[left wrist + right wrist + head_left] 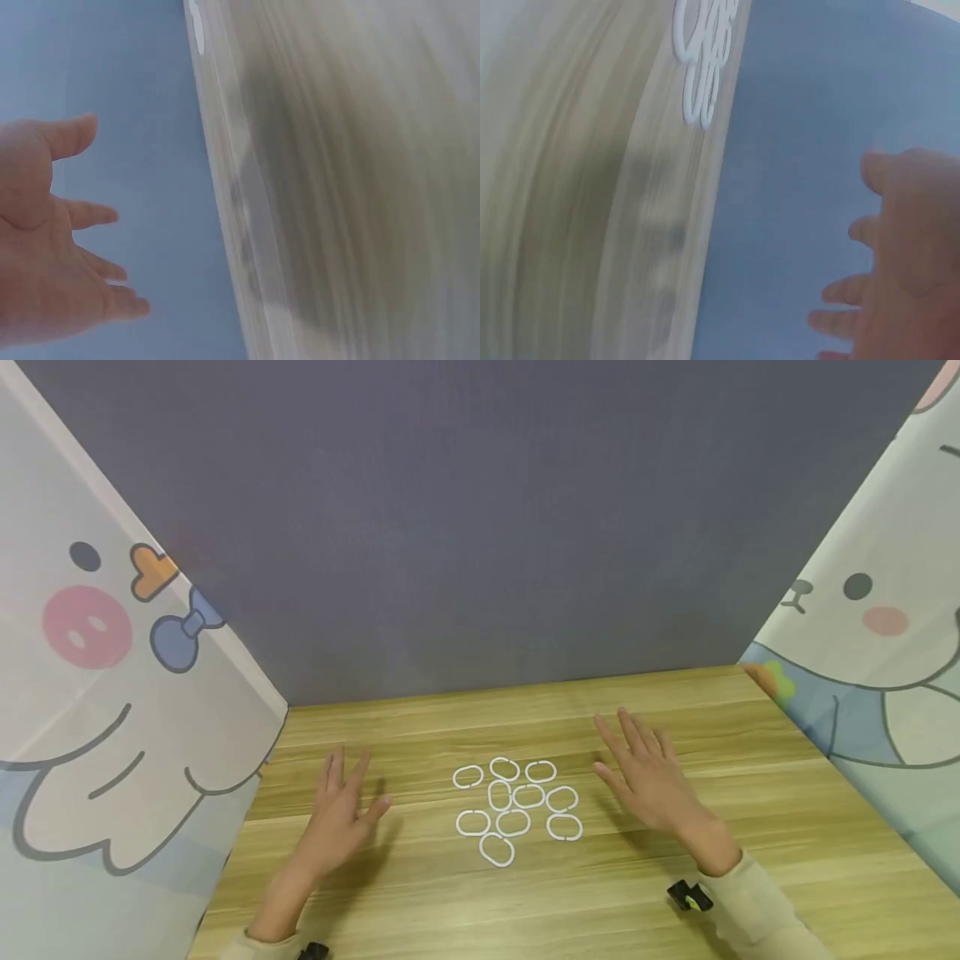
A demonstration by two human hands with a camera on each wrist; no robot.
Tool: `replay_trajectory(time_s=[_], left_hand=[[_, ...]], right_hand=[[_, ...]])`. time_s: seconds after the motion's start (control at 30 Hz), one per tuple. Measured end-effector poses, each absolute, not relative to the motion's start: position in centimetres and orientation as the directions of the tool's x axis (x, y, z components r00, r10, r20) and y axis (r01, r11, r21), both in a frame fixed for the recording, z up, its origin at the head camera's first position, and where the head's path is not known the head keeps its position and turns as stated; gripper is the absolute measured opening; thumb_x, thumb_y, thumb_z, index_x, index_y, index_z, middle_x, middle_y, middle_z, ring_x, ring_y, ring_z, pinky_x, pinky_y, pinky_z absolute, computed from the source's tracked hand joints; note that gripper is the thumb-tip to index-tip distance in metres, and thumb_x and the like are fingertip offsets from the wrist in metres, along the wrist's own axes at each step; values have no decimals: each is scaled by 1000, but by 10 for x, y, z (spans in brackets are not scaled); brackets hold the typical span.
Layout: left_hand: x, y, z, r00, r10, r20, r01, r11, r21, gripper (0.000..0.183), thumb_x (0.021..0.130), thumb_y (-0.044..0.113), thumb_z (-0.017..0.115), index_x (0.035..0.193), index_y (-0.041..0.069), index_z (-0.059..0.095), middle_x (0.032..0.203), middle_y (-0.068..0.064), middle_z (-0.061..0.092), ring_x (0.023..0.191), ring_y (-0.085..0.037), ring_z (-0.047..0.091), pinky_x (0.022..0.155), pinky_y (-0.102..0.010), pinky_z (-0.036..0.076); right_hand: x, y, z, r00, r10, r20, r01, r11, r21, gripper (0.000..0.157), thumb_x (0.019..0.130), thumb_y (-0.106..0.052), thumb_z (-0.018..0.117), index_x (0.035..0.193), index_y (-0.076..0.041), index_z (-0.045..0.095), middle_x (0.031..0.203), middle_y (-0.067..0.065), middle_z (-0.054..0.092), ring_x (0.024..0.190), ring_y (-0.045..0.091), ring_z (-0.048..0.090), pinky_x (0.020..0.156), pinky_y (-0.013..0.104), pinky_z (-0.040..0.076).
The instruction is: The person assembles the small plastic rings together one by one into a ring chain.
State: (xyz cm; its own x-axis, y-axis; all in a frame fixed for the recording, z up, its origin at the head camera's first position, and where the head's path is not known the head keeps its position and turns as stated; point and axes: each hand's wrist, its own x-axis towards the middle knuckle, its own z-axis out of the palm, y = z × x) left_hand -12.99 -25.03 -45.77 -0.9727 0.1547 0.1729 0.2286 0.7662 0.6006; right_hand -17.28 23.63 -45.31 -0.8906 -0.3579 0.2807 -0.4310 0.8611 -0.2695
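Several white oval rings, each with a small gap in its outline, lie in a loose cluster on the wood-grain table. Left of the cluster my left hand hovers above the table with spread fingers, holding nothing. On the other side my right hand is also raised, fingers spread and nothing in it. Both hands cast shadows on the wood. In the right wrist view, part of the ring cluster shows at the top, apart from the right hand. The left wrist view shows the left hand's palm and spread fingers.
A dark grey panel stands upright along the table's far edge. Pale walls with cartoon animals flank the table at left and right. Black clips sit at the wrists.
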Motion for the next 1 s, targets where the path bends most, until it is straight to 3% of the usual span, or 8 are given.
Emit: replay_trajectory(time_s=[0.2, 0.3, 0.4, 0.5, 0.73, 1.0], left_hand=[[-127, -226, -461, -979, 165, 118, 202, 735, 647, 62, 108, 27, 76, 156, -5, 56, 171, -41, 28, 156, -68, 22, 116, -89, 27], [-127, -216, -465, -982, 169, 85, 181, 700, 691, 47, 107, 24, 77, 144, -4, 66, 154, -32, 55, 143, -55, 50, 112, -75, 47], [-126, -207, -469, -983, 169, 70, 166, 665, 728, 32, 106, 21, 78, 128, -1, 73, 132, -17, 69, 120, -34, 66, 101, -56, 60], [-125, -198, -472, -982, 174, 69, 167, 641, 749, 23, 105, 19, 80, 119, 1, 76, 119, -10, 71, 105, -22, 67, 92, -46, 62], [-128, -180, -476, -983, 170, 77, 169, 643, 747, 18, 99, 13, 84, 111, 1, 77, 104, -4, 71, 96, -17, 66, 88, -38, 61], [-127, -165, -481, -981, 182, 68, 171, 644, 746, 17, 92, 10, 90, 100, 4, 75, 92, -1, 66, 84, -14, 60, 75, -25, 54]], right_hand=[[-168, 220, -453, -884, -303, 355, -413, 863, -290, 65, 111, -32, 69, 165, -3, 48, 160, 38, 50, 138, 60, 57, 112, 81, 40], [-165, 210, -453, -880, -277, 386, -409, 855, -319, 60, 107, -27, 76, 157, 1, 57, 150, 35, 61, 130, 57, 64, 107, 78, 47], [-164, 201, -456, -872, -256, 417, -414, 840, -351, 56, 103, -24, 81, 150, 1, 63, 142, 32, 67, 121, 54, 70, 101, 73, 55], [-162, 193, -460, -873, -228, 431, -412, 819, -400, 53, 99, -21, 86, 145, 0, 68, 138, 28, 70, 115, 51, 73, 95, 68, 60], [-156, 178, -468, -890, -215, 402, -409, 764, -498, 48, 94, -17, 91, 135, -2, 74, 129, 22, 74, 103, 39, 76, 80, 56, 65], [-154, 173, -475, -889, -273, 367, -444, 710, -547, 33, 86, -5, 95, 117, -5, 83, 107, 9, 76, 80, 17, 68, 63, 26, 52]])
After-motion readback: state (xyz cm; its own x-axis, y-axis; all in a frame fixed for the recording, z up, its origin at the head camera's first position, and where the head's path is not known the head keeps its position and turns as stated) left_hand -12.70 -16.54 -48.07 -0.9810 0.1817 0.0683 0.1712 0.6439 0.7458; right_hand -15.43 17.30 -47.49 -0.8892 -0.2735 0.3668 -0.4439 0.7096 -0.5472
